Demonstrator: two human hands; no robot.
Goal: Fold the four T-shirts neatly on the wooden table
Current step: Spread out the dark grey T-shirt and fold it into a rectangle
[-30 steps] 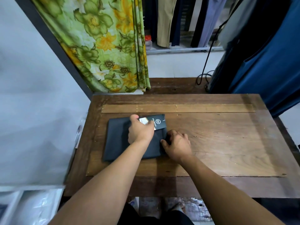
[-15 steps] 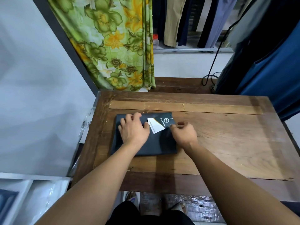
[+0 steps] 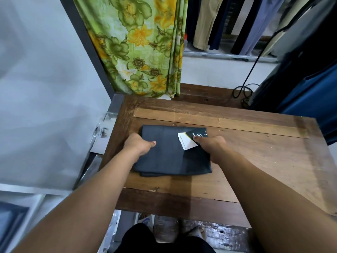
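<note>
A dark folded T-shirt [image 3: 169, 154] lies as a neat rectangle on the left part of the wooden table [image 3: 255, 157]. A white and dark paper tag [image 3: 189, 142] lies on its far right corner. My left hand [image 3: 139, 144] grips the shirt's left edge, thumb on top and fingers tucked under. My right hand [image 3: 209, 144] grips the right edge the same way, its thumb tip on the tag.
A green floral curtain [image 3: 144, 46] hangs beyond the table's far left corner. Hanging clothes [image 3: 228, 24] fill the back, and blue garments [image 3: 310, 92] hang at the right. A black cable [image 3: 242, 92] lies behind the table. A white wall [image 3: 45, 88] stands on the left.
My left hand slid from the top of the shirt to its left edge, and my right hand took the right edge. The view shifted rightward and closer.
</note>
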